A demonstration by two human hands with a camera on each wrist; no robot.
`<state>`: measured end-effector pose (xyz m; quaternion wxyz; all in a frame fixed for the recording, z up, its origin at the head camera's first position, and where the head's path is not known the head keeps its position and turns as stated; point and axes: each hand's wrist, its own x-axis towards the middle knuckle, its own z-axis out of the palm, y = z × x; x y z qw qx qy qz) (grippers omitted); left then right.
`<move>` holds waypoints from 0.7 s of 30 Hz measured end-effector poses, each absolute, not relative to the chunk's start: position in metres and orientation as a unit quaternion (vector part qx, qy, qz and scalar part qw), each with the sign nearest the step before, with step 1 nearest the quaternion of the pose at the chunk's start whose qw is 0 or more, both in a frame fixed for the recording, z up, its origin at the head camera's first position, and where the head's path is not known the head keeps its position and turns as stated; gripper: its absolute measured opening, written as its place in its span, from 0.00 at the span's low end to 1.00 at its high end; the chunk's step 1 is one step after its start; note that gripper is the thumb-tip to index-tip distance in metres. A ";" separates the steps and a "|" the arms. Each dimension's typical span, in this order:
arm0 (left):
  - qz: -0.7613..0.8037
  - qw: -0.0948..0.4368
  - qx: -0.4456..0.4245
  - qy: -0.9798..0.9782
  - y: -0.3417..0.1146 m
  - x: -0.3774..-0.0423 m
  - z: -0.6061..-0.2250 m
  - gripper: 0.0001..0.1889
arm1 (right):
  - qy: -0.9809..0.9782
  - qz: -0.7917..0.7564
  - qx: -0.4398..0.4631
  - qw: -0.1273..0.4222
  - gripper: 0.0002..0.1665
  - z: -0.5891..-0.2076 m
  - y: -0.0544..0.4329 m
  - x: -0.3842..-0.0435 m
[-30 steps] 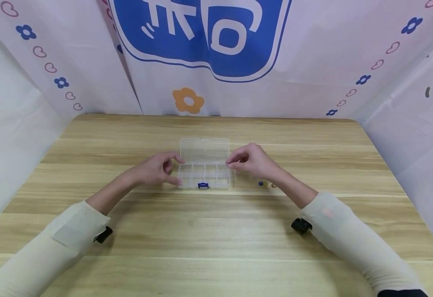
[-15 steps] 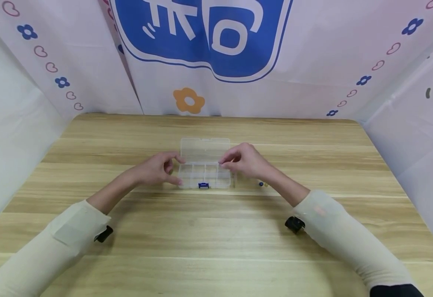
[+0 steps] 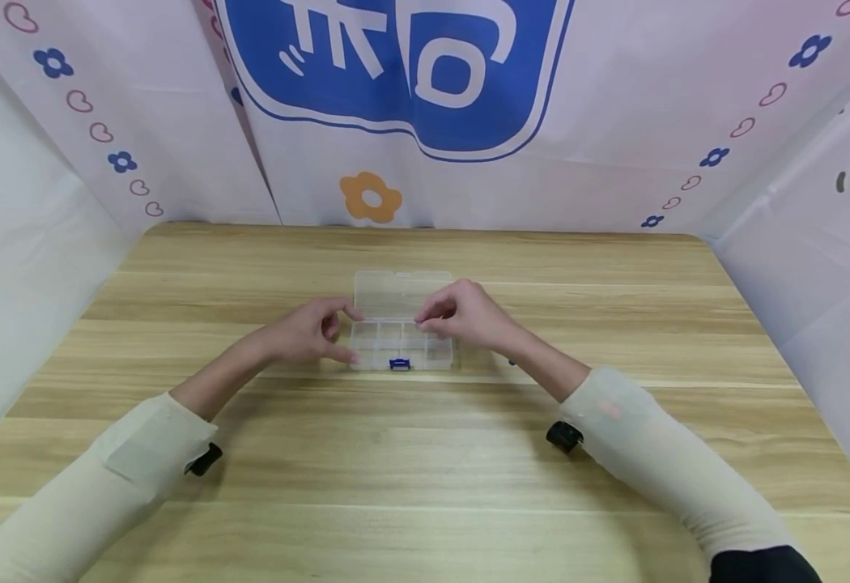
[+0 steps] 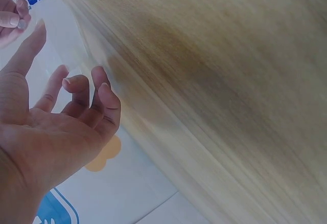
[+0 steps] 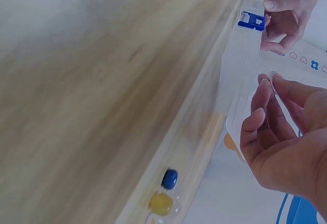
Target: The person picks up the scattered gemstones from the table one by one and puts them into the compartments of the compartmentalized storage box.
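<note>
Having been shifted toward the table's point(image 3: 396, 461) left edge, right fingers point(image 5: 262, 97) are clamped on a piece point(image 4: 22, 24) over the box point(image 3: 425, 365); left fingers point(image 4: 31, 47) are apart.

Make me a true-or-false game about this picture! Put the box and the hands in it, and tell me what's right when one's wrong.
1. The clear box has its lid open. True.
2. The latch is red. False: it is blue.
3. The right hand is spread wide open. False: it pinches a small pale thing.
4. The left hand is at the box's left end. True.
5. A blue piece lies beside a yellow piece. True.
6. The big flower is green. False: it is orange.
</note>
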<state>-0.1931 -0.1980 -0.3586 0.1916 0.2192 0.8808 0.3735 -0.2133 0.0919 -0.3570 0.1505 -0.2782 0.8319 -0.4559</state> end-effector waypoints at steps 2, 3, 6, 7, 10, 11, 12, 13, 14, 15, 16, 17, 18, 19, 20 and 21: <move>0.369 0.189 0.220 0.883 -0.198 -0.194 -0.360 0.29 | 0.830 -0.457 -0.281 0.152 0.06 -0.357 0.090 -0.214; 0.369 0.188 0.220 0.883 -0.198 -0.195 -0.360 0.29 | 0.829 -0.457 -0.283 0.151 0.06 -0.357 0.089 -0.214; 0.371 0.185 0.223 0.882 -0.198 -0.194 -0.360 0.29 | 0.831 -0.454 -0.285 0.150 0.06 -0.357 0.084 -0.215; 0.373 0.185 0.224 0.881 -0.198 -0.194 -0.360 0.29 | 0.831 -0.453 -0.285 0.151 0.06 -0.357 0.083 -0.215; 0.378 0.186 0.223 0.879 -0.198 -0.193 -0.359 0.30 | 0.832 -0.451 -0.285 0.153 0.05 -0.356 0.079 -0.215; 0.379 0.186 0.223 0.879 -0.198 -0.192 -0.359 0.30 | 0.832 -0.450 -0.284 0.154 0.05 -0.355 0.077 -0.215; 0.381 0.187 0.222 0.878 -0.198 -0.192 -0.360 0.30 | 0.833 -0.450 -0.283 0.154 0.05 -0.355 0.076 -0.215; 0.382 0.187 0.221 0.878 -0.198 -0.192 -0.359 0.30 | 0.833 -0.450 -0.282 0.154 0.05 -0.355 0.075 -0.215; 0.382 0.186 0.221 0.878 -0.198 -0.193 -0.359 0.30 | 0.834 -0.450 -0.280 0.155 0.04 -0.355 0.074 -0.215; 0.383 0.186 0.220 0.877 -0.198 -0.193 -0.359 0.30 | 0.833 -0.451 -0.280 0.155 0.04 -0.356 0.072 -0.216; 0.382 0.186 0.220 0.878 -0.198 -0.193 -0.359 0.30 | 0.833 -0.451 -0.280 0.155 0.04 -0.356 0.071 -0.216; 0.381 0.186 0.219 0.879 -0.198 -0.193 -0.359 0.30 | 0.833 -0.452 -0.279 0.155 0.04 -0.357 0.069 -0.216; 0.380 0.187 0.219 0.879 -0.198 -0.194 -0.359 0.30 | 0.833 -0.452 -0.280 0.154 0.04 -0.357 0.068 -0.216; 0.378 0.187 0.219 0.880 -0.198 -0.194 -0.359 0.30 | 0.832 -0.452 -0.281 0.153 0.03 -0.357 0.067 -0.216; 0.378 0.188 0.218 0.880 -0.198 -0.194 -0.359 0.30 | 0.832 -0.452 -0.283 0.152 0.03 -0.357 0.065 -0.217; 0.377 0.188 0.218 0.880 -0.198 -0.194 -0.359 0.30 | 0.832 -0.452 -0.284 0.151 0.03 -0.357 0.064 -0.217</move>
